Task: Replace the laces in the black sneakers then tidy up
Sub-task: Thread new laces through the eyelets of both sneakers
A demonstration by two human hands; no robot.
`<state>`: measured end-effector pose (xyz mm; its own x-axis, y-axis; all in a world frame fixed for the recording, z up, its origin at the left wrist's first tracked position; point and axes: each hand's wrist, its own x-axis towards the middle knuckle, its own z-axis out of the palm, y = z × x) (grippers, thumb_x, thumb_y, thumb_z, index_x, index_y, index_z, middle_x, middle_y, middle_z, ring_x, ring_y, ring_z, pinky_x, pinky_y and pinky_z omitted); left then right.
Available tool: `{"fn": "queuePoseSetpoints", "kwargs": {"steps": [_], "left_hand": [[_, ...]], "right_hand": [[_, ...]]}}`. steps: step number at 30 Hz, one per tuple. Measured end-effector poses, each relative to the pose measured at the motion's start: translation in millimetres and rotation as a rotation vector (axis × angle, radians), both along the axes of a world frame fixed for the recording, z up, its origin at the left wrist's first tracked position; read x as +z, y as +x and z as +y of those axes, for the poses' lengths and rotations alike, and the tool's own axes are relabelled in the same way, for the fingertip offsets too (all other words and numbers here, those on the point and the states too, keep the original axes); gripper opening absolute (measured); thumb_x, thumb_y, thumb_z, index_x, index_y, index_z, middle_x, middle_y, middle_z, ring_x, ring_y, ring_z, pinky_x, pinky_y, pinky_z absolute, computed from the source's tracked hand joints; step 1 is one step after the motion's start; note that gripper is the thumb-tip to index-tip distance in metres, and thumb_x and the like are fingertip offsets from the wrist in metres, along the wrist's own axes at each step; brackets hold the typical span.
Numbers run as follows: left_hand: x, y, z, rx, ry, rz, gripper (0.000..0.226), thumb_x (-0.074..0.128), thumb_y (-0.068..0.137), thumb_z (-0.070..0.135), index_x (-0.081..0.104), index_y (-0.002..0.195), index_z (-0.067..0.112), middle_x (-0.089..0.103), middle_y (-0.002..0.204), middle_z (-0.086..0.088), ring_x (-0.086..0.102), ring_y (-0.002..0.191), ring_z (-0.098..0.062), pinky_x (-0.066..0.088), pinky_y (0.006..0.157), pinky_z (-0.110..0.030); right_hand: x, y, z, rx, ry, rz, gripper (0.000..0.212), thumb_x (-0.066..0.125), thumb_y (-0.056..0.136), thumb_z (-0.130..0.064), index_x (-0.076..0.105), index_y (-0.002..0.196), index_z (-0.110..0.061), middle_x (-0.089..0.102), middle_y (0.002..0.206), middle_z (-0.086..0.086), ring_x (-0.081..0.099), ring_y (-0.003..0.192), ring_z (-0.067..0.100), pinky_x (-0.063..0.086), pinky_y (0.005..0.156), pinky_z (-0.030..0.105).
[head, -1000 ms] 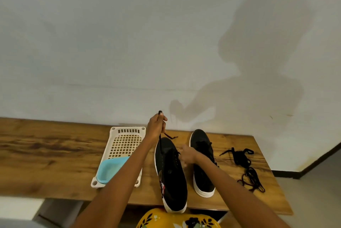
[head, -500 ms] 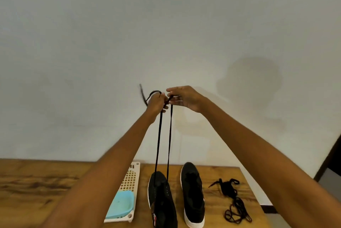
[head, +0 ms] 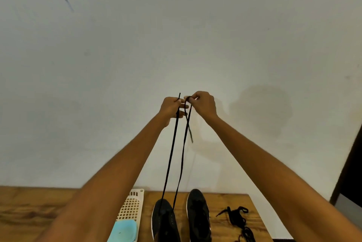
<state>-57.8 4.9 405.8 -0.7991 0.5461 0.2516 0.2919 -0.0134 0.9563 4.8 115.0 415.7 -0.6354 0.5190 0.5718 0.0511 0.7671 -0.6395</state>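
Observation:
Two black sneakers stand side by side on the wooden table (head: 29, 214): the left sneaker (head: 164, 222) and the right sneaker (head: 198, 216). A black lace (head: 170, 161) runs up in two taut strands from the left sneaker to my raised hands. My left hand (head: 172, 108) pinches one strand, whose tip sticks up above the fingers. My right hand (head: 202, 104) pinches the other strand, with its loose end hanging down beside it. The two hands nearly touch in front of the wall.
A white perforated tray (head: 131, 208) holding a light blue dish (head: 123, 231) lies left of the sneakers. A heap of loose black laces (head: 240, 220) sits at the table's right end. A dark doorway edge (head: 348, 165) stands at far right.
Both hands went from the left sneaker up high, drawing the lace ends into two long strands. The camera tilted up, so the table sank to the bottom of the view.

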Motion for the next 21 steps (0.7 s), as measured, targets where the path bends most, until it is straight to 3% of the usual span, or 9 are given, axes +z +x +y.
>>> {"fn": "queuePoseSetpoints", "kwargs": {"steps": [2,6,11,14,17,21], "left_hand": [[2,-2,1,0.039,0.023,-0.014,0.028,0.036,0.101,0.013,0.058,0.113,0.001,0.068,0.103,-0.014,0.066,0.073,-0.024,0.054,0.071,-0.030],[10,-1,2,0.022,0.030,-0.005,0.028,0.036,0.101,0.015,0.059,0.111,0.002,0.068,0.100,-0.011,0.066,0.074,-0.023,0.054,0.075,-0.032],[0,-3,2,0.028,0.074,-0.036,0.027,0.039,0.101,0.017,0.060,0.114,0.004,0.064,0.104,-0.011,0.064,0.085,-0.025,0.054,0.074,-0.033],[-19,-3,-1,0.048,0.085,-0.112,0.026,0.041,0.100,0.017,0.061,0.114,0.007,0.060,0.107,-0.011,0.060,0.092,-0.024,0.053,0.068,-0.031],[-43,-6,-3,0.019,0.064,-0.188,0.027,0.041,0.100,0.019,0.062,0.116,0.011,0.060,0.110,-0.011,0.059,0.097,-0.021,0.049,0.073,-0.031],[-92,-17,-11,-0.059,0.061,-0.273,0.029,0.039,0.101,0.021,0.061,0.116,0.010,0.062,0.107,-0.010,0.060,0.094,-0.025,0.050,0.072,-0.029]], "right_hand": [[12,3,-1,0.019,-0.141,0.072,0.033,0.051,0.096,-0.032,0.061,0.073,-0.011,0.050,0.059,-0.001,0.044,0.055,0.014,0.037,0.057,0.028],[37,9,-1,0.190,-0.465,0.049,0.038,0.037,0.101,-0.034,0.059,0.083,-0.009,0.054,0.066,0.003,0.041,0.051,0.013,0.034,0.046,0.022],[11,2,-7,0.237,-0.405,-0.183,0.025,0.038,0.099,-0.021,0.057,0.095,-0.005,0.043,0.064,0.003,0.033,0.051,0.013,0.028,0.045,0.022],[-26,-1,-13,0.344,-0.264,-0.416,0.012,0.051,0.093,-0.011,0.054,0.105,-0.010,0.047,0.074,-0.002,0.042,0.059,0.010,0.038,0.049,0.021],[-63,-6,-24,0.387,-0.272,-0.373,0.025,0.064,0.089,-0.021,0.057,0.113,-0.014,0.055,0.081,-0.007,0.053,0.069,0.007,0.046,0.053,0.018],[-114,-17,-29,0.394,-0.359,-0.316,0.025,0.058,0.092,-0.017,0.062,0.113,-0.005,0.061,0.081,0.004,0.059,0.067,0.011,0.053,0.060,0.019]]}}
